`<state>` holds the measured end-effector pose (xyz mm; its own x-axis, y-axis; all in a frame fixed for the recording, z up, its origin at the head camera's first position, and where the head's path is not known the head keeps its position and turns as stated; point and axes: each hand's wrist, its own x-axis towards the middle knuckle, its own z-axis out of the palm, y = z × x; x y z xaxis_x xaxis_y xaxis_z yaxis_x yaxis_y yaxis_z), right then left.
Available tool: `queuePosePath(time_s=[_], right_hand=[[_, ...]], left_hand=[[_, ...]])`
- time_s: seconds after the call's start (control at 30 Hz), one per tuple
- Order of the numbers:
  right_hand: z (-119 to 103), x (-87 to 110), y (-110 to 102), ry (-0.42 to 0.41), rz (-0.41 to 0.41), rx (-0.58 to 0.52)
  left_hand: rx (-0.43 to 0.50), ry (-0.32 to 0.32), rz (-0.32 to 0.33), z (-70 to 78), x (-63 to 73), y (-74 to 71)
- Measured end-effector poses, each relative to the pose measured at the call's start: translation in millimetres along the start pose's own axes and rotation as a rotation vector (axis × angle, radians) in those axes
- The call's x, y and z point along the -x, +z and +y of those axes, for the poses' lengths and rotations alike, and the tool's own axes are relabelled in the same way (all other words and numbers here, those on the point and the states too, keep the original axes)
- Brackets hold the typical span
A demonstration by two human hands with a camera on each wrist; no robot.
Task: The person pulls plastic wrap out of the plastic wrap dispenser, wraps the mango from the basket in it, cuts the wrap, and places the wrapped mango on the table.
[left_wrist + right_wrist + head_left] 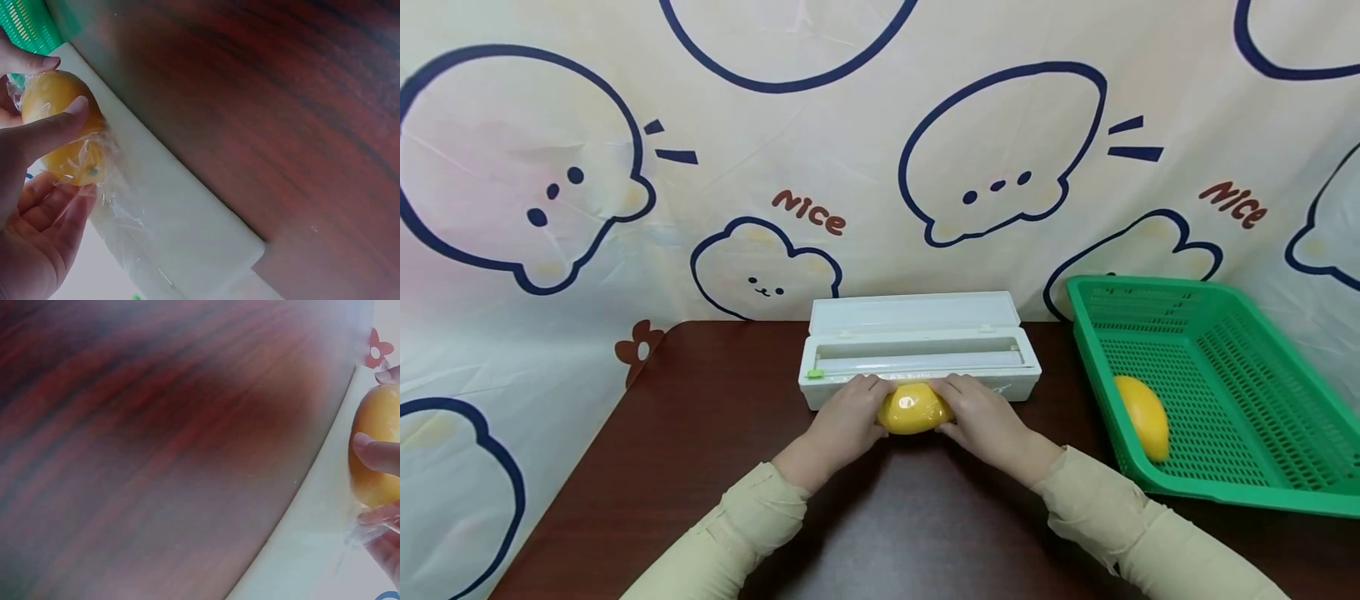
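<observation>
A yellow mango [913, 408] in shiny cling film is held between both hands, in front of a white cling film dispenser [914, 313] with its lid raised. My left hand [848, 419] grips one end, its thumb lying across the fruit in the left wrist view. On the other end, my right hand [988, 419] has a matching grip. Loose, crinkled film [112, 178] trails from the mango over the dispenser's front in the left wrist view. Inside the dispenser a film roll [917, 362] shows, and a green slider [815, 374] sits at its left end.
To the right stands a green basket [1093, 392] with another mango [1142, 417] by its left wall. A cartoon-print cloth [865, 167] hangs behind the dark brown table [715, 417], close at the dispenser's back.
</observation>
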<state>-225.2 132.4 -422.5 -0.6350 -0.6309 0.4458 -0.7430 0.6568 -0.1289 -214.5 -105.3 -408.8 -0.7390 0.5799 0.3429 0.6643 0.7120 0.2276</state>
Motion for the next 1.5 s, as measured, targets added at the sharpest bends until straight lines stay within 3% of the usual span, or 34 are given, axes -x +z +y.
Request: queuePosePath(time_s=[0.33,0.57,0.93,1.5], right_hand=[[-2.8,-1.8,0.4,0.021,-0.045,-0.003],[-0.5,-1.1,3.1,-0.004,-0.049,0.043],[1.4,-2.5,4.7,-0.021,-0.094,0.025],[1.0,-5.3,5.6,-0.007,-0.114,0.023]], left_hand=[[0.032,-0.067,-0.093,3.6,-3.9,-0.6],[-0.01,-0.065,-0.102,2.8,-2.6,2.1],[-0.034,-0.084,-0.131,3.1,-2.9,5.3],[-0.014,-0.135,-0.227,2.3,-6.7,4.6]])
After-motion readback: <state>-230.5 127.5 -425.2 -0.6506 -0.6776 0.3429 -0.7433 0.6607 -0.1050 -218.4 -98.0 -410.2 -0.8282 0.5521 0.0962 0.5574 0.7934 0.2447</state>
